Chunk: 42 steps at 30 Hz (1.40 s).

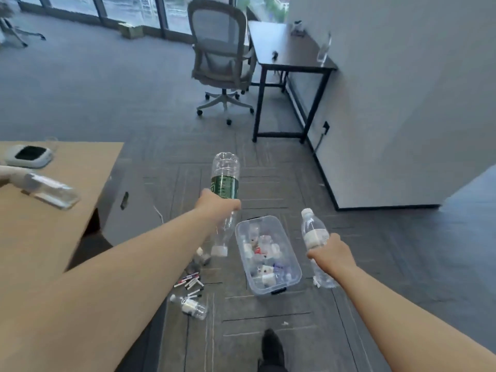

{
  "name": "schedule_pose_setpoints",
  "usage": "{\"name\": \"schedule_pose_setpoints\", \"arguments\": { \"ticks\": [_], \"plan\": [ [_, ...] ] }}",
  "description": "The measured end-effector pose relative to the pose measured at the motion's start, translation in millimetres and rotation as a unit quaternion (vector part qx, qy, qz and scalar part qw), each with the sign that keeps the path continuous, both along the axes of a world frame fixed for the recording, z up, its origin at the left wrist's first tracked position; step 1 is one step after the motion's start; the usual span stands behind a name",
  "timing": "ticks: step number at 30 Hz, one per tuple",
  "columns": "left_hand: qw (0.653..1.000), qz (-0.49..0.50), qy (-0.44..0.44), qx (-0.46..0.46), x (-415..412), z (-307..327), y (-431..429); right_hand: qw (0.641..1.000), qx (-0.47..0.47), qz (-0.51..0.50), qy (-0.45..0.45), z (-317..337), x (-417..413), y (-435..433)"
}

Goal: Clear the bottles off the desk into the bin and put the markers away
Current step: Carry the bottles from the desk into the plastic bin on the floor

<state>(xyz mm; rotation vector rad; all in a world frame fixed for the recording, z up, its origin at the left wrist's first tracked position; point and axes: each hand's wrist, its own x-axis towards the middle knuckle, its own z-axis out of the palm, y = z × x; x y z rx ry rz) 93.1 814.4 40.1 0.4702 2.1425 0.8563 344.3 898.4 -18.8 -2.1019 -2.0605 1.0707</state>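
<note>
You are partway through. The clear plastic bin (295,267), a rounded rectangular tub on the carpet at lower centre, already has a heap of crumpled transparent bottles with white caps in it.

Your left hand (214,204) is wrapped round the middle of a green-labelled bottle (225,183). It is turned cap down, ribbed base up, just left of the bin's far end. Your right hand (331,255) grips a white-labelled bottle (314,232) by its lower half, cap up, just right of the bin. Both bottles look empty and thin-walled, so they should drop in lightly; neither is over the opening yet.

Judging by what lies about, plenty remains. One clear bottle (52,190) lies on its side on the tan wooden desk (53,237) at the left edge. It is blurred, and you cannot tell whether something pale beside it is touching it. Another small bottle (190,306) lies on the floor at lower left. A tall clear one (323,49) stands on the black metal-legged desk (290,52) at upper right.

The markers (189,281), slim white barrels with dark caps, lie scattered on the carpet left of the bin, not yet put away.
</note>
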Motion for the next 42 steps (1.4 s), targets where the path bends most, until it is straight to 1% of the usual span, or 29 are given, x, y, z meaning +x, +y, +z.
{"name": "schedule_pose_setpoints", "arguments": {
  "ticks": [5,8,10,13,15,17,19,20,22,25,28,29,32,34,36,39,42],
  "plan": [
    [0.999,-0.013,-0.036,-0.025,57.6,-47.0,76.3,0.997,-0.072,-0.031,0.008,-50.0,47.2,37.2],
    [0.997,-0.002,-0.052,-0.056,75.9,-72.9,106.0,0.992,-0.114,-0.045,0.019,-73.8,53.2,62.9],
    [0.995,0.007,-0.067,-0.068,78.6,-83.5,117.9,0.991,-0.130,-0.028,0.021,-83.7,47.0,83.8],
    [0.993,0.013,-0.084,-0.080,70.1,-100.9,130.8,0.990,-0.137,0.009,0.018,-101.2,25.8,124.7],
    [0.992,0.035,-0.085,-0.092,58.6,-115.2,134.4,0.991,-0.130,0.040,0.010,-116.8,5.7,153.2],
    [0.988,0.064,-0.096,-0.101,47.3,-130.1,134.5,0.993,-0.098,0.062,-0.002,-134.9,-12.4,174.5],
    [0.985,0.081,-0.105,-0.115,38.7,-146.1,132.3,0.996,-0.067,0.063,-0.022,-153.4,-24.3,184.2],
    [0.982,0.090,-0.112,-0.120,36.0,-153.6,129.6,0.996,-0.067,0.057,-0.031,-160.5,-27.6,184.1],
    [0.974,0.117,-0.137,-0.138,36.3,-167.6,121.9,0.993,-0.104,0.044,-0.034,-171.6,-26.1,175.1],
    [0.950,0.142,-0.185,-0.209,47.2,-184.0,116.2,0.986,-0.151,0.065,-0.038,-180.0,-8.4,152.5],
    [0.919,0.165,-0.273,-0.233,57.7,-200.1,128.1,0.982,-0.154,0.085,-0.063,-179.3,14.0,144.2],
    [0.916,0.156,-0.284,-0.235,59.4,-204.1,135.9,0.982,-0.152,0.088,-0.073,-177.4,20.6,146.3],
    [0.932,0.139,-0.267,-0.201,58.9,-215.7,163.7,0.982,-0.117,0.093,-0.112,-171.1,38.2,165.2],
    [0.946,0.136,-0.242,-0.169,59.2,-216.8,180.8,0.985,-0.099,0.074,-0.123,-166.6,46.5,181.0],
    [0.950,0.135,-0.239,-0.148,61.3,-211.0,188.4,0.985,-0.086,0.058,-0.139,-162.0,51.6,193.5],
    [0.955,0.118,-0.234,-0.140,57.4,-202.5,181.1,0.984,-0.084,0.052,-0.147,-160.2,46.3,199.9],
    [0.957,0.123,-0.222,-0.141,40.0,-185.2,151.1,0.982,-0.103,0.071,-0.139,-151.9,21.7,186.3]
  ]
}}
